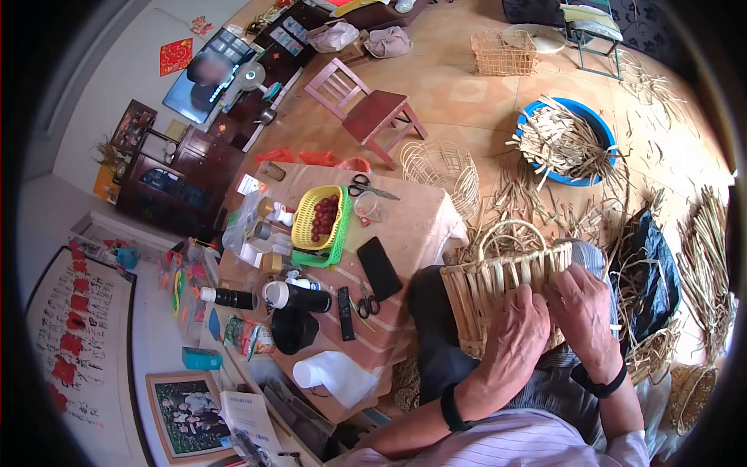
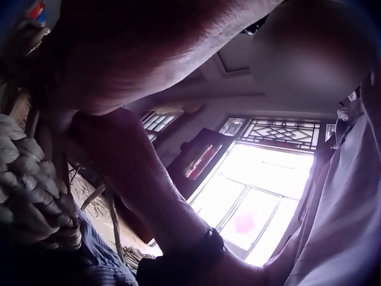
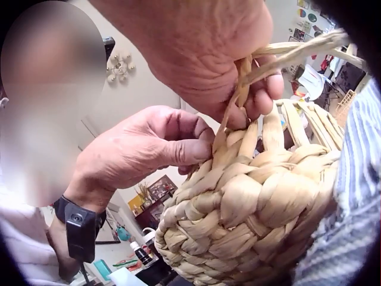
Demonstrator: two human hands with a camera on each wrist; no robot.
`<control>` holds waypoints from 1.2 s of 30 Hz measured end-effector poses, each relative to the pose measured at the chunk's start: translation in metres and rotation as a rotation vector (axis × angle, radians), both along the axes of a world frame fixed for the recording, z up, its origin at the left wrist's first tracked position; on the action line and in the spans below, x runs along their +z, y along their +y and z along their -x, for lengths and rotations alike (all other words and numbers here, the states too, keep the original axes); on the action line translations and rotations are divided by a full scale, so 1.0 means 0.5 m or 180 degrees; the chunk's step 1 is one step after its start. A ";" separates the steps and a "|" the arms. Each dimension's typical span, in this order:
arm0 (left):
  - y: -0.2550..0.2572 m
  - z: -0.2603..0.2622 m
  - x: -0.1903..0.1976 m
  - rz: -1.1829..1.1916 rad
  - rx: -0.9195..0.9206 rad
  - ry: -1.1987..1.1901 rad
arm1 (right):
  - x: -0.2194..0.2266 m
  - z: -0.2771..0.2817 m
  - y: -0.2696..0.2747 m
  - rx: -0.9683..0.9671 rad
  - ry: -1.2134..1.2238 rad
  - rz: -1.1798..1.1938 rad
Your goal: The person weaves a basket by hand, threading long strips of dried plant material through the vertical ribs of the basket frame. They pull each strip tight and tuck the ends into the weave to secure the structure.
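Note:
A woven straw basket (image 1: 467, 300) with an arched handle (image 1: 510, 224) lies across the person's lap. In the right wrist view its thick braided part (image 3: 256, 202) faces the camera. The left hand (image 1: 515, 331) pinches a strand at the braid's edge between thumb and curled fingers; the same hand (image 3: 149, 143) shows at the left in the right wrist view. Close beside it, the right hand (image 1: 580, 315) grips straw strands (image 3: 297, 56), its fingers (image 3: 262, 98) curled round them against the upright slats. The left wrist view is dark, with the braid (image 2: 36, 190) at its left edge.
Left of the lap stands a cloth-covered table (image 1: 420, 226) with a yellow basket of red fruit (image 1: 323, 218), scissors (image 1: 366, 302), a phone (image 1: 379, 268) and bottles. Beyond are a red chair (image 1: 373, 117), wire-like baskets (image 1: 440, 175) and a blue basin (image 1: 580, 180) of straw. Loose straw (image 1: 708, 265) lies at the right.

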State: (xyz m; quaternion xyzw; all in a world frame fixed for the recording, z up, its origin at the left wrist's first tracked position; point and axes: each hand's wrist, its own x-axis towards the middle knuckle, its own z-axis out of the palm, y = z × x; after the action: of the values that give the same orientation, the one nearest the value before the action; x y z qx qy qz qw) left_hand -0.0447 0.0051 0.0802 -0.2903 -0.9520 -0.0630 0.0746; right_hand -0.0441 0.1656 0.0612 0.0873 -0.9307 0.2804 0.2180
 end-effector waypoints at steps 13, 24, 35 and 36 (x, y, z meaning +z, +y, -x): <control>-0.101 0.030 -0.008 -0.2083 -0.0489 -0.1780 | 0.014 -0.028 0.028 -0.0021 -0.0749 0.0844; -0.073 0.015 -0.008 -0.1252 -0.0322 -0.0820 | 0.047 -0.068 0.011 -0.0115 -0.0048 0.0137; -0.190 0.025 -0.056 -0.5160 0.0064 -0.4256 | 0.043 -0.053 -0.025 0.0624 -0.0371 -0.0106; -0.193 0.026 -0.056 -0.5294 -0.0090 -0.4249 | 0.041 -0.046 -0.023 0.0685 -0.0341 -0.0150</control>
State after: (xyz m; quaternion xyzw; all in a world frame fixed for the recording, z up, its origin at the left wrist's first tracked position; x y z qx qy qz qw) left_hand -0.0576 -0.0913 0.0522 -0.0659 -0.4545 -0.8402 -0.2882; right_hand -0.0209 0.1543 0.0818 0.1768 -0.9326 0.2845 0.1345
